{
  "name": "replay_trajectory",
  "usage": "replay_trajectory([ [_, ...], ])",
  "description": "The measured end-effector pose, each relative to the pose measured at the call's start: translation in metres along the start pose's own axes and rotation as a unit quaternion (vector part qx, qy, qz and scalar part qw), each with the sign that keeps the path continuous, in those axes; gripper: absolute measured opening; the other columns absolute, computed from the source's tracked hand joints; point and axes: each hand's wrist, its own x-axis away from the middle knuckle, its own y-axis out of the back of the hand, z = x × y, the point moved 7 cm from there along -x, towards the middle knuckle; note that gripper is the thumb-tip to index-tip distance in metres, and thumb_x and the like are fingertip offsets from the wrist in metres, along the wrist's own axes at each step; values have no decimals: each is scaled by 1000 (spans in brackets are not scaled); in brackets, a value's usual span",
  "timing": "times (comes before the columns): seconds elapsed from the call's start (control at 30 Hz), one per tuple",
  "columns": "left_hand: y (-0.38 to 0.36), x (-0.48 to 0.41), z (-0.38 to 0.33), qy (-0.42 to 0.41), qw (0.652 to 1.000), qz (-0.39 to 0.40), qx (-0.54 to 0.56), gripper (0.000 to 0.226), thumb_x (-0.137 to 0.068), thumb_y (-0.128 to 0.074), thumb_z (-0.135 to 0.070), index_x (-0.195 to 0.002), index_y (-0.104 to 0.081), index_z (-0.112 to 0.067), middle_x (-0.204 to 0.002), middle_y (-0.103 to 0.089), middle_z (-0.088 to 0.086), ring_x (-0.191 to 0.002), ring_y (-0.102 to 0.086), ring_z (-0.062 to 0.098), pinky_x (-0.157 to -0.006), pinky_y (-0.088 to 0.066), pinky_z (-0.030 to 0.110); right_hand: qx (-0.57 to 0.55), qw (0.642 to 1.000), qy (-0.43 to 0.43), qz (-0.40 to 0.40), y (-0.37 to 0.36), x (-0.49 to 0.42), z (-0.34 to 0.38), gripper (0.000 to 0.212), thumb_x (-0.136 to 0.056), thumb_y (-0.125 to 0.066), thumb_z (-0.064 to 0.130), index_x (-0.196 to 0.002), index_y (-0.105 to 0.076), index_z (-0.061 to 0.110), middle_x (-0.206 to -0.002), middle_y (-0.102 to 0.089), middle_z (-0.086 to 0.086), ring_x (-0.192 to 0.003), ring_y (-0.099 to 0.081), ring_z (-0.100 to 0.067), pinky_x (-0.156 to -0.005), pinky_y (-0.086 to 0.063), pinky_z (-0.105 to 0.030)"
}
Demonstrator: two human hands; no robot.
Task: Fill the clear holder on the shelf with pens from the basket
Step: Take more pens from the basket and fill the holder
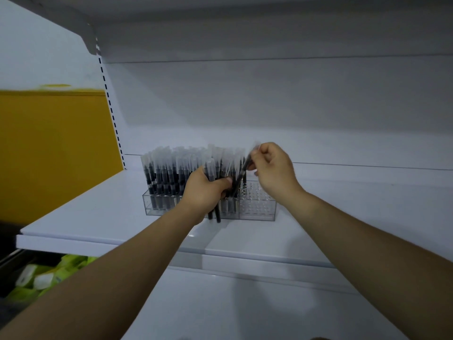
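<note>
On the shelf (pixel 98 212), left hand (pixel 204 190) clutches a pen bundle (pixel 211 168) — right hand (pixel 272 168) pinches one pen (pixel 241 171).

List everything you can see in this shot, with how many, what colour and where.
holder: one, clear, on the shelf; right end holes empty
standing pens: many, black with clear caps, filling the holder's left and middle
bundle of pens: several, black with clear caps, in the left hand in front of the holder
single pen: one, black, tilted over the holder, in the right hand
shelf: one, white, centre
upper shelf: one, white, overhead
panel: one, yellow, far left
packets: several, green and white, lower left, blurred
left hand: grips the bundle
right hand: pinches the single pen
</note>
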Motion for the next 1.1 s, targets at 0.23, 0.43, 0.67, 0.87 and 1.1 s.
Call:
replay_trajectory([
  [0.23,3,1,6,19,1000,11,-14,18,-88,-66,-7,-104,-60,-3,-81,-67,7,-66,-62,14,-53,-49,16,51,996,18,-64,16,-18,-3,10,-99,-47,22,-90,-50,19,-86,-62,1,-84,-63,-23,-79,-55,-45],
  [0.43,7,-1,10,14,1000,11,-19,17,-87,-68,-8,-103,-63,-8,-92,-71,19,-87,-67,35,-73,-56,35,82,994,38,-60,9,-21,-6,9,-100,-46,19,-98,-52,13,-79,-53,12,-77,-54,-16,-77,-52,-40],
  [0.67,8,-3,17,19,1000,16,-19,19,-88,-67,-10,-105,-62,-4,-85,-73,5,-84,-71,20,-72,-57,28,94,993,42,-62,8,-25,-9,15,-100,-45,19,-104,-54,8,-79,-52,13,-79,-53,-16,-72,-47,-31],
  [0.87,4,-2,14,12,999,23,-18,19,-89,-66,-9,-107,-61,-3,-88,-72,10,-87,-70,26,-81,-58,37,146,989,24,0,-11,-23,-26,21,-101,-45,25,-105,-54,7,-88,-60,-4,-85,-60,-30,-73,-49,-35],
  [1.1,5,-2,11,11,1000,22,-20,12,-91,-63,-9,-102,-64,-6,-86,-73,6,-92,-68,33,-80,-56,42,213,977,-6,24,-17,-33,-23,18,-101,-42,27,-98,-49,10,-74,-57,-5,-69,-53,-26,-62,-44,-35],
])
